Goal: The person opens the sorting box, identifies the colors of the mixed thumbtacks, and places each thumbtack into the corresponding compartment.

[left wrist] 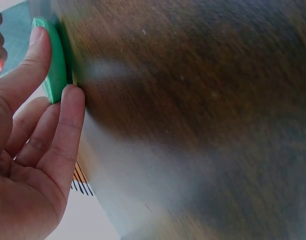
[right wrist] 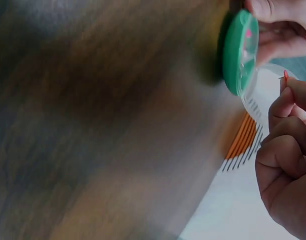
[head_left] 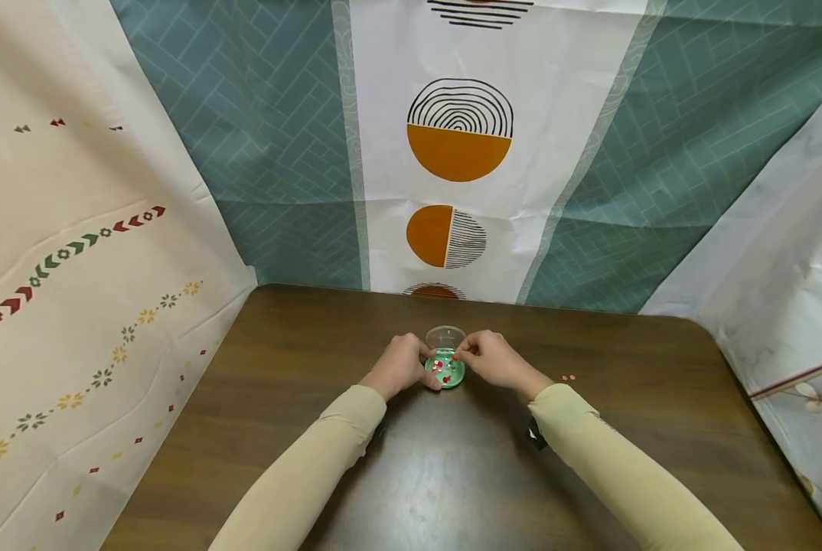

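A round green case [head_left: 455, 378] with a clear hinged lid [head_left: 445, 334] stands open near the back of the table. Several small red and pink pieces lie in its compartments. My left hand [head_left: 400, 366] grips the case at its left side; in the left wrist view the thumb [left wrist: 39, 50] lies on the rim and the fingers sit around the lower edge. My right hand [head_left: 495, 360] pinches a small red thumbtack [right wrist: 286, 75] between thumb and index finger, its thin point showing. That hand is just above the case's right side, with its other fingers curled.
Two small reddish pieces [head_left: 568, 377] lie on the brown wooden table [head_left: 624, 383], right of the right hand. A patterned curtain [head_left: 445, 191] hangs along the table's back edge. More printed cloth [head_left: 108, 268] borders the left side.
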A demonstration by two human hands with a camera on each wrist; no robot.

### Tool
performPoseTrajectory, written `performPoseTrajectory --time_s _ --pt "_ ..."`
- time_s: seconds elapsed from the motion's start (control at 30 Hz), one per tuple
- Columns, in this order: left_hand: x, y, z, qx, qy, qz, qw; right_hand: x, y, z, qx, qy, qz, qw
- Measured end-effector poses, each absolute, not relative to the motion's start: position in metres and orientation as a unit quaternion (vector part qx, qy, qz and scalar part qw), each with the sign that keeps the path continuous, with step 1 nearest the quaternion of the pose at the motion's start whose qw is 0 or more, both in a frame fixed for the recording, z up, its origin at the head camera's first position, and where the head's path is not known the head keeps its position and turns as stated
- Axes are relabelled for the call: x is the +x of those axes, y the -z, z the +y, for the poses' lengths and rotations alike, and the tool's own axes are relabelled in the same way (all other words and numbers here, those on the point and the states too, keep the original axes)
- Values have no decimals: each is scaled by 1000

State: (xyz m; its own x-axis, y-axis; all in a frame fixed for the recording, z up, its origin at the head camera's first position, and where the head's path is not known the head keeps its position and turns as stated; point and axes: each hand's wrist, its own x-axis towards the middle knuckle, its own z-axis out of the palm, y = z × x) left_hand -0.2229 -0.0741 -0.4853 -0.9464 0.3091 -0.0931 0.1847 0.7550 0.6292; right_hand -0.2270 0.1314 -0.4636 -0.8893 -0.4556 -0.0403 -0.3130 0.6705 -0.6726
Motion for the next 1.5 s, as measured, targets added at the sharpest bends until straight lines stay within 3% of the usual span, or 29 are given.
performPoseTrajectory --time_s 0.63,1.5 --pt "-223 484 -74 132 -326 931 98 -218 481 107 -256 310 904 143" --pt "-221 483 -74 126 -302 939 103 -216 480 105 -265 271 917 125"
